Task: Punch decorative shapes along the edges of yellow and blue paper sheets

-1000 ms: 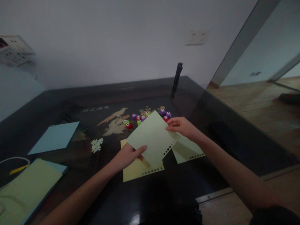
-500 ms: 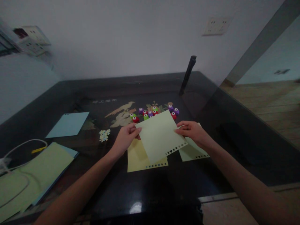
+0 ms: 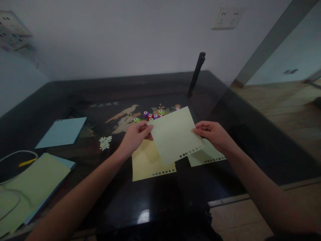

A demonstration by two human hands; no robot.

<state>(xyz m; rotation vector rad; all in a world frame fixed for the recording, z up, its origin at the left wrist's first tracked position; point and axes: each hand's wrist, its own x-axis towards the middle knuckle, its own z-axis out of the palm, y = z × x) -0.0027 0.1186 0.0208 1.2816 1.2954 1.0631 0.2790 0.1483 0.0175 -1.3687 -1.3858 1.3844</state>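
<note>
A pale green sheet of paper (image 3: 175,134) with a row of punched shapes along its lower edge is held up, tilted, between both hands. My left hand (image 3: 137,135) pinches its left edge near the upper corner. At the right edge, my right hand (image 3: 210,132) has it between thumb and fingers. Beneath lie a yellow sheet (image 3: 142,164) and another pale green sheet (image 3: 200,159), each with punched shapes along the near edge and each partly covered. Behind the held sheet sit several small round craft punches (image 3: 150,116) in purple, red and green, some hidden by it.
Left of my left hand is a small heap of paper cut-outs (image 3: 105,143). Farther left lie a blue sheet (image 3: 65,132) and a stack of coloured paper (image 3: 37,187) with a white cable (image 3: 18,151) across it. A black upright post (image 3: 197,75) stands at the back right.
The held sheet is raised slightly and hides more of the punches. Both hands keep their grip on it. The whole view has shifted, with the table things appearing farther left.
</note>
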